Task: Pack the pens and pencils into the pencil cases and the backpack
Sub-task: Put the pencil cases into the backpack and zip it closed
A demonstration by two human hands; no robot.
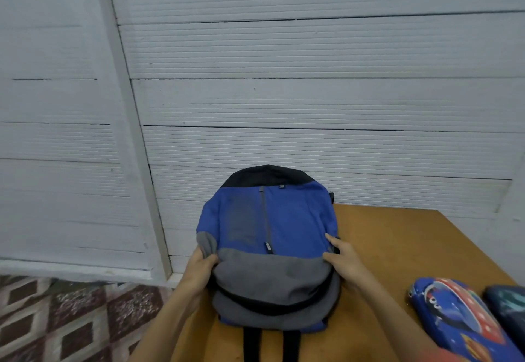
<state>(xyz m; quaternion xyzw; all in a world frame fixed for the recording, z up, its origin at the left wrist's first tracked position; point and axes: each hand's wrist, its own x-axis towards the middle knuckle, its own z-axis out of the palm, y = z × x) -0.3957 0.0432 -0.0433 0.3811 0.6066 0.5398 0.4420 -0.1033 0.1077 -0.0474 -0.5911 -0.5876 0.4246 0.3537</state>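
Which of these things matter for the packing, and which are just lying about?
Job: backpack, held by left hand and right hand; blue pencil case; dark pencil case.
Just there: table, floor, wall.

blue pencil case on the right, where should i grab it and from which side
Probably the rounded end nearest the backpack, coming down from above with the right hand and setting the grip across its width. The blue pencil case lies flat on the table, long and domed. That end is free, while the dark case crowds the side away from the backpack.
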